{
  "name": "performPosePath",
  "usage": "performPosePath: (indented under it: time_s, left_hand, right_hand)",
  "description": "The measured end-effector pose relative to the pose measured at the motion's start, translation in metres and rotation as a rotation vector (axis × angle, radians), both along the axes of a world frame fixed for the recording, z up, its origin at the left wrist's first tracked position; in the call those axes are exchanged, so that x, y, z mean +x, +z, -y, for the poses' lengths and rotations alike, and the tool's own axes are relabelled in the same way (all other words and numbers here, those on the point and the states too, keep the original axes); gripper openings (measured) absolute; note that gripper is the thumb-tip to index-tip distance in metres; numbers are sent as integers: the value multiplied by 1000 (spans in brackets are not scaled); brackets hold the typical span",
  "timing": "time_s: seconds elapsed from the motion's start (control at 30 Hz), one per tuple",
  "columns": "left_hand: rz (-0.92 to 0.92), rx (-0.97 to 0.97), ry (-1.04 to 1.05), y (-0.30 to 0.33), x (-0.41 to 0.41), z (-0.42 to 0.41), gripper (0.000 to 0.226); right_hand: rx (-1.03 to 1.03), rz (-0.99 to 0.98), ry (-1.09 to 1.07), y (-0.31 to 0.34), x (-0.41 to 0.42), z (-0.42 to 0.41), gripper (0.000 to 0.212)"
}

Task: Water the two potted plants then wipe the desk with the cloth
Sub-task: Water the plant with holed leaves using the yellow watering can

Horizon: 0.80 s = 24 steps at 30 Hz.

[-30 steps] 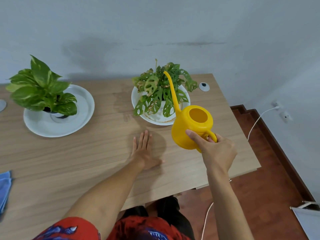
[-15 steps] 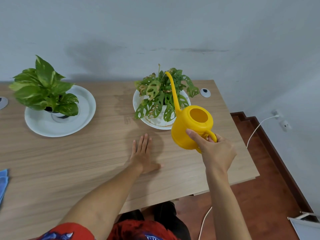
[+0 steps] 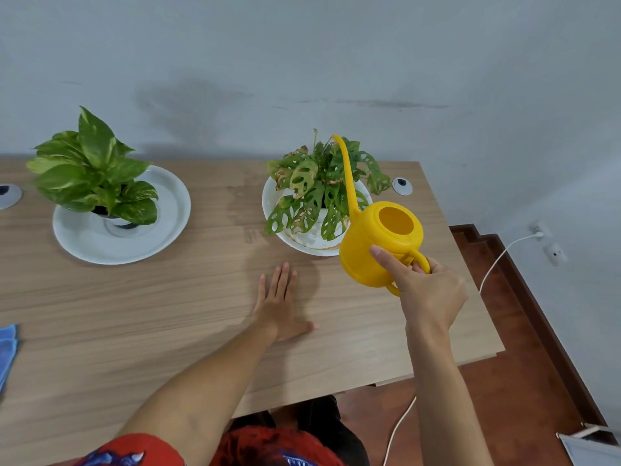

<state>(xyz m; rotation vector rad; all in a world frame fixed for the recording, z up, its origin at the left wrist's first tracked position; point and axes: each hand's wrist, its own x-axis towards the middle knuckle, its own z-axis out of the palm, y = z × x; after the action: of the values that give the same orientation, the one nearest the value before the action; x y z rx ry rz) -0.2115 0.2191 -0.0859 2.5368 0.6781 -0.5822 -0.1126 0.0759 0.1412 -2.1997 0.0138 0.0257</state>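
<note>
My right hand [image 3: 426, 290] grips the handle of a yellow watering can [image 3: 379, 243], held above the desk's right side. Its long thin spout points up and away, the tip over the holey-leaved plant [image 3: 316, 193] in a white pot on a white saucer [image 3: 268, 203]. No water stream is visible. My left hand [image 3: 280, 304] lies flat on the wooden desk [image 3: 168, 314], fingers spread, holding nothing. A broad-leaved potted plant [image 3: 94, 173] stands on a larger white saucer [image 3: 168, 223] at the left. A blue cloth [image 3: 6, 351] shows at the left edge.
Round cable grommets sit in the desk at the far left [image 3: 8, 195] and behind the right plant [image 3: 402, 186]. A grey wall runs behind the desk. To the right the desk ends above a red-brown floor, with a white cable [image 3: 497, 260] leading to a wall socket.
The view has tilted up slightly, so everything sits lower in frame. The watering can stays tilted over the right plant and my left hand stays flat on the desk.
</note>
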Motion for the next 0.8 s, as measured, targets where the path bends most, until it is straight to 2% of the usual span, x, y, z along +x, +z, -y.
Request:
performPosePath:
  time_s: [0.8]
  left_hand:
    - [5,24,-10,-3,-1,-3,133]
  right_hand:
    - [-16,9,-43,2,7,12,55]
